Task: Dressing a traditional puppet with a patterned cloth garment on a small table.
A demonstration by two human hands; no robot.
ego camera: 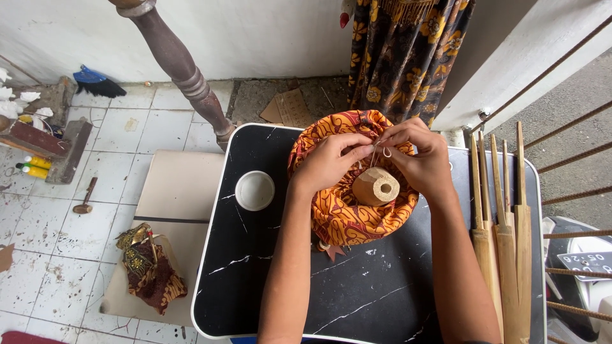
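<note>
An orange patterned cloth is gathered into a round bundle on a black marble-look table. A tan wooden cone-shaped piece sits in the middle of the cloth. My left hand and my right hand meet above the far rim of the cloth. Both pinch a thin white thread between their fingertips, close to the cloth edge.
A white bowl stands on the table to the left. Several bamboo sticks lie along the right edge. A small puppet-like figure rests on a board on the tiled floor. A dark floral curtain hangs behind.
</note>
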